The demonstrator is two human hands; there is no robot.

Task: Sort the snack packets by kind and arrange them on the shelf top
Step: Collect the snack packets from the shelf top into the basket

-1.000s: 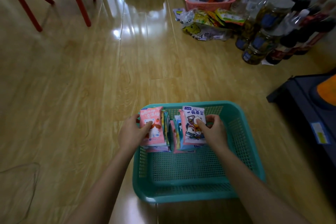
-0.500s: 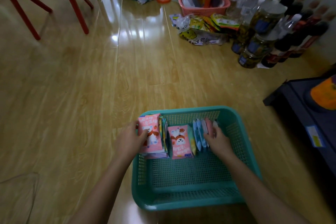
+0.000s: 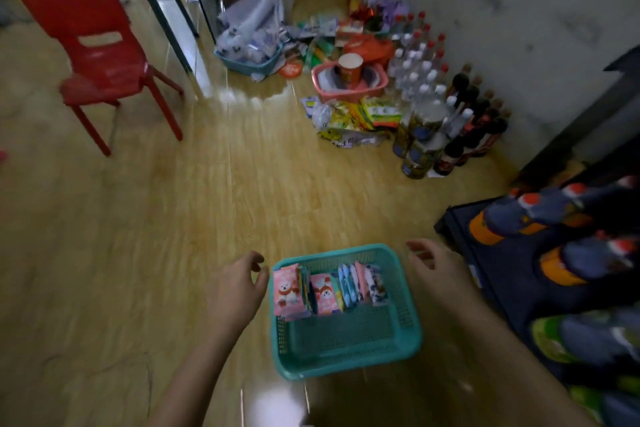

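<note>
Both of my hands hover above the wooden floor [image 3: 138, 218], one on each side of the teal basket [image 3: 346, 367].

1. My left hand [image 3: 235, 288] is just beside the basket's left wall and apart from it. Its fingers [image 3: 254, 260] are loosely curled and released, grasping nothing.
2. My right hand [image 3: 438, 270] is near the basket's far right corner. Its fingers [image 3: 419, 248] are relaxed, slightly spread and released, grasping nothing. I cannot tell whether the fingertips touch the rim, as that area is blurred.

The snack packets stand on edge in a row along the far wall of the basket, between my two sets of fingers:

- Closest to the left fingers is a pink packet [image 3: 286, 291] with a white animal on its face. Thinner packets are stacked behind it.
- Next toward the right fingers is a second pink packet [image 3: 323, 293].
- After that comes a group of blue-and-white packets [image 3: 347, 284].
- Closest to the right fingers is a dark-printed packet [image 3: 377, 284].

To the right of the right fingers stands a dark shelf [image 3: 498, 295] carrying bottles with orange labels [image 3: 512, 218].

Well beyond both sets of fingers, by the wall, are a pink basket [image 3: 349, 88], clear bottles with red caps [image 3: 426, 55] and glass jars [image 3: 419, 146].

Well beyond the left fingers stands a red chair [image 3: 100, 55]
</note>
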